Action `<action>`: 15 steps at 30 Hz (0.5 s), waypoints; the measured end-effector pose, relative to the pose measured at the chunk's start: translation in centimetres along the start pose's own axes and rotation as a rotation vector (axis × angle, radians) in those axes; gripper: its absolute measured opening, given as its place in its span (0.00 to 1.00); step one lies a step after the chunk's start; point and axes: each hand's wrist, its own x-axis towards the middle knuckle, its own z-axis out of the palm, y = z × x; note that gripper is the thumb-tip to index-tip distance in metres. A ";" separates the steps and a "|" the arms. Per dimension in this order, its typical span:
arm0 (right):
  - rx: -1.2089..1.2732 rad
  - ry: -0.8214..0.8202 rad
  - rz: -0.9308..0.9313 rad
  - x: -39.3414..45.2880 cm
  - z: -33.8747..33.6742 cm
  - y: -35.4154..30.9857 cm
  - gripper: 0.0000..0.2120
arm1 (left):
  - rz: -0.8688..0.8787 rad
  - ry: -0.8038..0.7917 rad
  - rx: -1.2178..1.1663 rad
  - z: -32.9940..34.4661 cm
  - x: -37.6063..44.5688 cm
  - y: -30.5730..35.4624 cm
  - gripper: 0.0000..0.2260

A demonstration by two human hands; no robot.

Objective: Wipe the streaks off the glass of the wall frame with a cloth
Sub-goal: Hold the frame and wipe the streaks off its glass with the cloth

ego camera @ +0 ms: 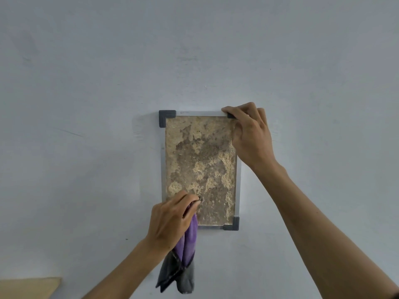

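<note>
Against a pale, faintly scuffed wall (86, 83) hangs the wall frame (162, 169), upright and rectangular, with thin silvery rails and dark plastic corner caps. Two caps show clearly, top left and bottom right; the top-right one is mostly hidden under the right hand (250, 134), and the bottom-left corner is covered by the left hand (170, 221). The glass (200, 160) is hard to judge: a mottled tan and brown grainy sheet behind it hides any streaks. The right hand is clamped on the frame's upper right corner, fingers over the top edge and thumb on the side rail. The left hand is closed around a cloth (185, 251), its fingertips (195, 200) pinching a bunched end against the lower left of the glass. The rest of the cloth hangs below the hand, soft and folded, purple above and dark grey at the blurred lower end. At bottom left a light wooden surface (28, 288) is cut off by the edge.
</note>
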 end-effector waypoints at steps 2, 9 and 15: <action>-0.002 0.001 -0.001 0.0 0.0 0.0 0.21 | 0.004 -0.033 -0.012 0.4 -0.7 0.2 0.04; 0.000 0.024 -0.002 -0.1 0.2 0.1 0.22 | 0.094 -0.017 0.048 -0.8 1.2 -0.8 0.04; 0.005 0.022 0.001 -0.1 0.3 0.2 0.22 | 0.115 -0.136 0.022 0.4 -1.2 -0.2 0.05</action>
